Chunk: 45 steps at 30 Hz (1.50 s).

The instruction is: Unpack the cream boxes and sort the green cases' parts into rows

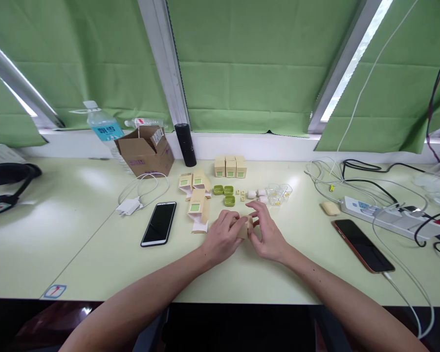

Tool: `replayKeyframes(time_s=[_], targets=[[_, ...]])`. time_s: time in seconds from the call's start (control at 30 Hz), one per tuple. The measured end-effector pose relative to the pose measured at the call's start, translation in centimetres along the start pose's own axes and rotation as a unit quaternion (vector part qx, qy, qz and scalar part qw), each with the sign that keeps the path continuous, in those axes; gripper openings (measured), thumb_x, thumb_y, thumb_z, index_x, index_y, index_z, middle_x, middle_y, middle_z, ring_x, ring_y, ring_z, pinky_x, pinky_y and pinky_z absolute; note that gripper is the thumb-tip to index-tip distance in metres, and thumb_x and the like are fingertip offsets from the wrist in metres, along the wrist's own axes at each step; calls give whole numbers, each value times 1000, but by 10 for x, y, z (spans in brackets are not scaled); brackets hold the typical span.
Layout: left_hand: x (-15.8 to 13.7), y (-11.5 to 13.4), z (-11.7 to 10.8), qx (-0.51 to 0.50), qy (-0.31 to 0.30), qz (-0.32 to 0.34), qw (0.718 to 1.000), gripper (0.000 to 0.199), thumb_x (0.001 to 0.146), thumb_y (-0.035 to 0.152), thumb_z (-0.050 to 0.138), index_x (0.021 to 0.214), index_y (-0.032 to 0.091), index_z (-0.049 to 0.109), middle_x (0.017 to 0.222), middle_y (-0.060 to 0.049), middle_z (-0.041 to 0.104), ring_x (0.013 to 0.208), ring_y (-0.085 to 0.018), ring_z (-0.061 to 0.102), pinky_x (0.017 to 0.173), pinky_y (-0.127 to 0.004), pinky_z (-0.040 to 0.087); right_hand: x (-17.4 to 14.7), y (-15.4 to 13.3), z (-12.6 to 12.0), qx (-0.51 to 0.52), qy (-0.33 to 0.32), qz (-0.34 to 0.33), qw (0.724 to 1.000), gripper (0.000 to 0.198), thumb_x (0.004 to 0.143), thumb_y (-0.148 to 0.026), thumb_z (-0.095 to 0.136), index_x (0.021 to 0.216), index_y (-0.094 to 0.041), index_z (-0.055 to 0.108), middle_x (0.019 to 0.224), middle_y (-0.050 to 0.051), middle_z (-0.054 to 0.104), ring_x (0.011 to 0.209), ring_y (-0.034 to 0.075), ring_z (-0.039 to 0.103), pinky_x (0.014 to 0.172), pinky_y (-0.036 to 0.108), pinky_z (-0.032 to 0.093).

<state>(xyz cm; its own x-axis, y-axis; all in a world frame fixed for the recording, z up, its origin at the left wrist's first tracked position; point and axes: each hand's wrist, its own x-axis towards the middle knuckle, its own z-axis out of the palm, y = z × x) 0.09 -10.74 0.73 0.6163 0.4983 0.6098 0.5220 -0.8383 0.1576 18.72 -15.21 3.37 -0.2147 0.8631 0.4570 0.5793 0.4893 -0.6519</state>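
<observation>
Between both hands is a small tan cardboard box (245, 230), partly covered by fingers. My left hand (223, 236) curls around its left side, and my right hand (268, 234) has thumb and fingers at its right edge. Just beyond the hands lie three small green square trays (229, 190), several tiny yellow pieces (242, 195), a few pale pink-white cylinders (252, 194) and several clear plastic cups (277, 195). To the left, three tan boxes with green labels, one of them an open box (197, 205), lie with flaps out. Three closed boxes (230, 167) stand in a row at the back.
A white-framed phone (158, 224) lies left, by a white charger (129, 206). Behind are a brown carton (145, 152), a water bottle (104, 128) and a black cylinder (185, 145). On the right are another phone (363, 245), a power strip (381, 216) and tangled cables.
</observation>
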Motion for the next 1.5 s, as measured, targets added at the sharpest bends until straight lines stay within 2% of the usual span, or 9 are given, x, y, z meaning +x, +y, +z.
replayKeyframes(time_s=[0.23, 0.37, 0.5, 0.67, 0.83, 1.0, 1.17, 1.37, 1.5], targets=[[1, 0, 2, 23, -4, 4, 1000, 38, 90, 13, 53, 126, 23, 57, 109, -11, 61, 104, -27, 58, 81, -39, 58, -2, 1, 6, 12, -3, 22, 1000, 81, 75, -9, 57, 147, -31, 26, 146, 15, 37, 109, 27, 59, 85, 48, 60], [2, -1, 0, -5, 2, -22, 1000, 39, 89, 16, 60, 126, 22, 55, 112, -12, 61, 107, -29, 58, 82, -42, 57, -1, 6, 6, 54, 29, 79, 995, 73, 75, -8, 54, 140, -30, 30, 141, 14, 43, 105, 25, 63, 75, 41, 61], [3, -5, -3, -75, 8, -71, 995, 49, 86, 21, 69, 131, 25, 49, 118, -12, 59, 112, -31, 57, 90, -47, 54, 5, 17, 0, 126, 100, 107, 981, 58, 82, -12, 51, 134, -31, 32, 140, 12, 44, 102, 23, 67, 61, 31, 57], [5, -9, -4, -128, 24, -97, 987, 43, 88, 27, 70, 125, 24, 48, 116, -11, 61, 109, -30, 57, 90, -47, 53, 11, 24, -6, 61, 192, 63, 977, 44, 88, -18, 53, 129, -31, 40, 134, 10, 48, 124, 26, 54, 91, 45, 59], [7, -6, -3, -117, -14, -100, 988, 27, 92, 24, 64, 117, 25, 55, 114, -10, 58, 107, -28, 56, 85, -44, 56, 12, 30, -9, -54, 233, 4, 971, 21, 89, -17, 54, 106, -29, 56, 122, 10, 54, 123, 32, 50, 104, 61, 47], [7, -5, -4, -121, -20, -105, 987, 40, 94, 24, 62, 132, 28, 51, 116, -10, 58, 111, -29, 56, 88, -45, 57, 12, 37, -8, -95, 221, -56, 969, 27, 86, -7, 52, 87, -30, 65, 112, 8, 60, 125, 34, 46, 106, 65, 43], [5, -6, -1, -104, -12, -89, 991, 56, 95, 28, 63, 146, 28, 42, 119, -11, 58, 111, -29, 56, 89, -46, 57, 9, 33, -5, -100, 149, -102, 978, 41, 79, -1, 50, 95, -31, 71, 127, 7, 57, 134, 34, 39, 108, 66, 42], [3, -9, 1, -76, 26, -78, 994, 60, 93, 24, 65, 148, 27, 40, 120, -12, 57, 114, -30, 55, 92, -46, 56, 5, 22, -9, -69, 130, -121, 982, 15, 79, -11, 61, 75, -25, 65, 129, 7, 58, 134, 37, 38, 110, 66, 39], [2, -10, 0, -35, 36, -57, 997, 57, 91, 20, 63, 145, 24, 44, 117, -13, 58, 112, -30, 56, 87, -44, 58, 5, 22, -6, -77, 113, -86, 987, 29, 86, -21, 65, 58, -22, 57, 133, 6, 61, 137, 37, 35, 112, 64, 37]])
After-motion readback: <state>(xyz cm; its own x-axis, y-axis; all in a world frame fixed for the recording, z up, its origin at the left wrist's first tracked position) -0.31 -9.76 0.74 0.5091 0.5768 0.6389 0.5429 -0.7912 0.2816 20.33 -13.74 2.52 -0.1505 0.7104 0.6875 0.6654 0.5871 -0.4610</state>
